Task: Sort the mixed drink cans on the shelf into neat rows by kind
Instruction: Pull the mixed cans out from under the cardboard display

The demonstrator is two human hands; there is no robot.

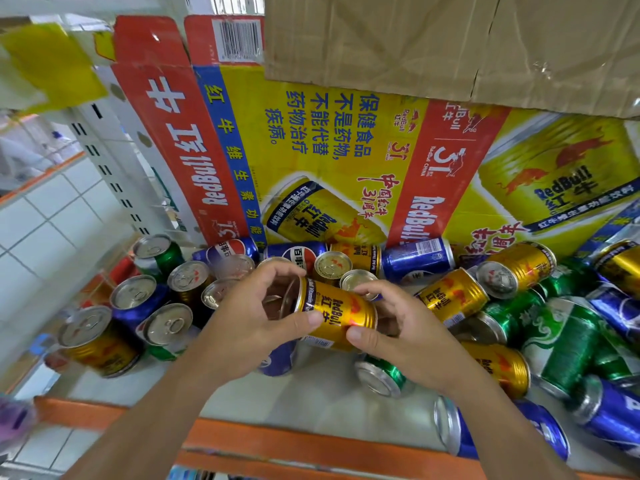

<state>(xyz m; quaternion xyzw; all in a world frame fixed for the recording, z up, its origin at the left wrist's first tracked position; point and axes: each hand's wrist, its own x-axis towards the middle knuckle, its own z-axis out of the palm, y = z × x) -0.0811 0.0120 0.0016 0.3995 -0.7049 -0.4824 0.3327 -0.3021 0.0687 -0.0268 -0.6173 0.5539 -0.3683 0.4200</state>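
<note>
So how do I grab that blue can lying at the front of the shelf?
Round its middle, coming down from above, I'd say. The blue can lies on its side with its silver end pointing left, so your fingers and thumb can wrap its round sides. The flat ends would likely slip.

Pale shelf (311,396), orange edge — gold, blue, green cans (568,344) scattered.

Cartons behind, tiles to the side

A yellow, red and blue Red Bull carton (346,150) fills the back, its print running sideways, and a red flap with a barcode (235,39) sticks up from it. A plain brown cardboard box (433,43) overlaps its upper edge. At left are a white slotted upright (104,161), a blurred yellow sheet (48,64) and a white tiled floor (52,220).
</note>
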